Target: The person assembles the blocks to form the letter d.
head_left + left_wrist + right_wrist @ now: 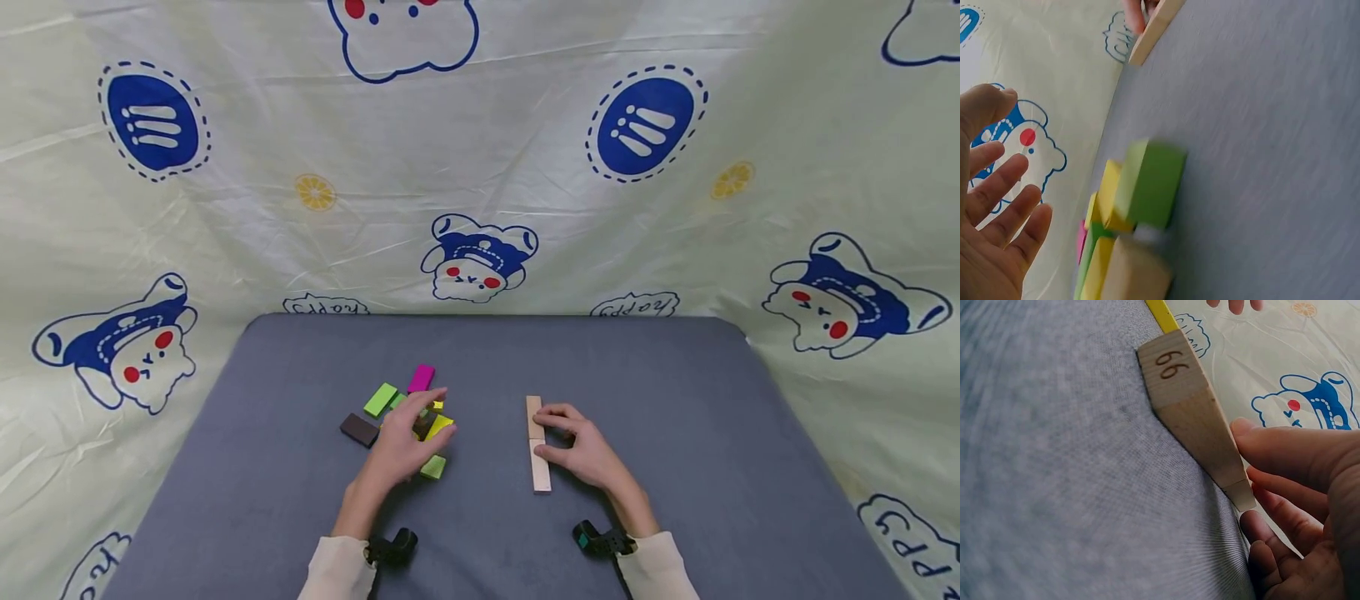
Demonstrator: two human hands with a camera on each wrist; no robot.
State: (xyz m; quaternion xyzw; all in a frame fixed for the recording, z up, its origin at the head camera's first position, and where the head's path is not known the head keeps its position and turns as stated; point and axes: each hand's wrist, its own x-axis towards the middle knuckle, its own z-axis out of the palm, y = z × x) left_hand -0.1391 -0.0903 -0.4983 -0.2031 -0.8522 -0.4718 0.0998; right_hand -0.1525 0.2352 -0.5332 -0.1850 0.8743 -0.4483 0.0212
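Note:
Two plain wooden blocks lie end to end in a line, a far block (534, 406) and a near block (541, 475) stamped with a number in the right wrist view. My right hand (588, 450) is on their right side, its thumb touching the near block and its index finger reaching onto the far one. My left hand (401, 442) hovers over a loose group of coloured blocks with fingers spread and nothing held. That group includes a magenta block (422, 378), a light green block (381, 400), a dark brown block (360, 430) and a yellow block (440, 427). The left hand partly hides it.
A grey cloth (480, 533) covers the table. Behind it hangs a pale printed curtain (480, 150). Close to the left hand lies another green block (433, 467). Black wrist cameras (393, 547) sit on both wrists.

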